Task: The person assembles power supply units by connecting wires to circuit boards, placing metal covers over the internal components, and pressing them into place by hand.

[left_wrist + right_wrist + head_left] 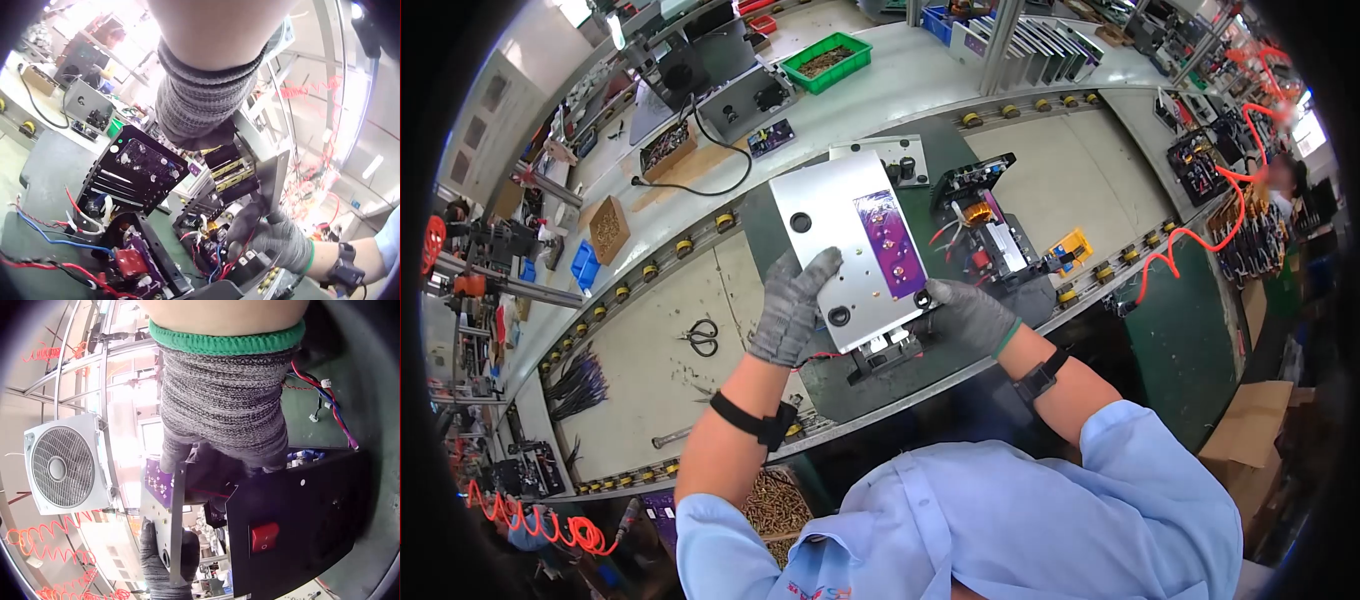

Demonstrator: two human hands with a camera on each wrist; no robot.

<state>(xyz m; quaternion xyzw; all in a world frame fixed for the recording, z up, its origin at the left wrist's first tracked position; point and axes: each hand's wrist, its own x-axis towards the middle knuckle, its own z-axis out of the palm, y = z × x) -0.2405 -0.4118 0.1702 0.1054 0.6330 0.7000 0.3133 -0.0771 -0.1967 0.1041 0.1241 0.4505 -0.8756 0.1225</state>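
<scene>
Silver panel (848,236) is gripped at its edges by both gloved hands (792,305) (973,316)

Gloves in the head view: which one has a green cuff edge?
The right glove, with green edging its wrist; the left glove shows only grey there.

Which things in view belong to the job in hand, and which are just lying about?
In the job, it seems:
silver plate, gripped by left hand and right hand
purple board on it
black panel with red switch

Lying about, apparently:
scissors
green bin
black cable
</scene>
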